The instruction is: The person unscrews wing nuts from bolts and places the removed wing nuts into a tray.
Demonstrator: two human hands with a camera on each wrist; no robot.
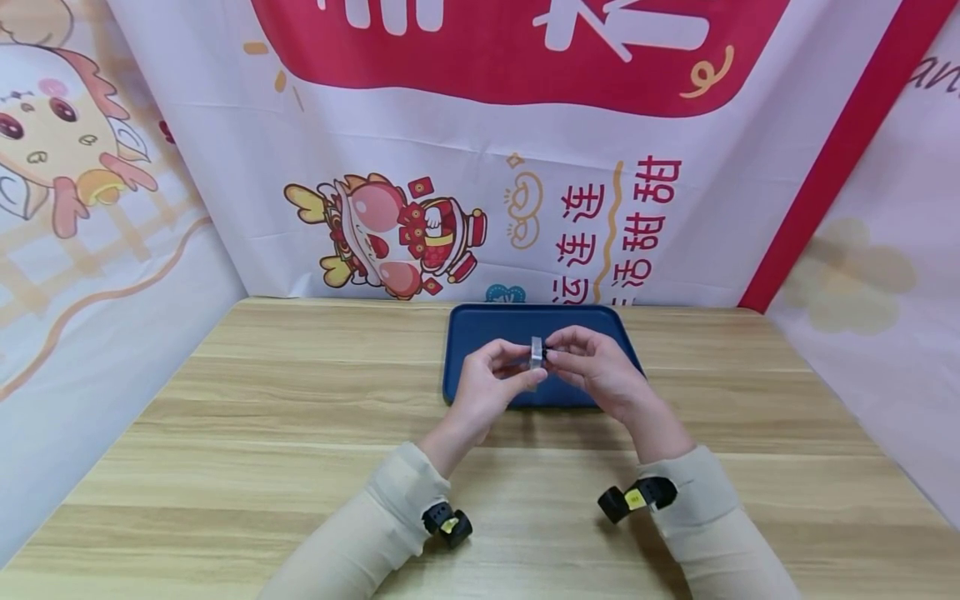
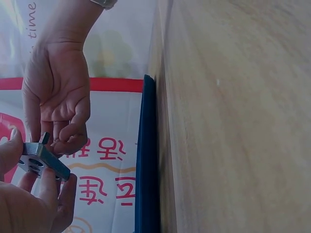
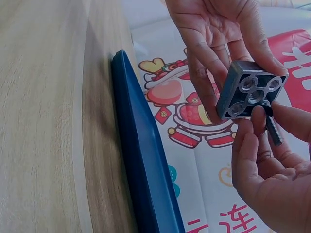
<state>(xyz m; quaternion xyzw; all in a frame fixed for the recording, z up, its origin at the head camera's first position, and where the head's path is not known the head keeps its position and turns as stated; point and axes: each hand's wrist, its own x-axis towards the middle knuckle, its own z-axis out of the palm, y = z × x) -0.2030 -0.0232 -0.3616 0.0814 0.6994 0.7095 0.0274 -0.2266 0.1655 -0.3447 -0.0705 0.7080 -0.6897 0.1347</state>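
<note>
My left hand grips a square grey metal block by its edges, above the tray. Round holes show at the block's corners and centre in the right wrist view. Facing it, my right hand pinches a dark threaded bolt between thumb and fingertips. One end of the bolt is at the block's lower corner hole. Its threaded shank sticks out away from the block. Whether that end sits inside the hole cannot be made out, because fingertips partly cover it.
A blue tray with a raised rim lies at the far edge of the wooden table, below both hands. Behind it hangs a printed white and red cloth. Each wrist wears a black strap with a small camera.
</note>
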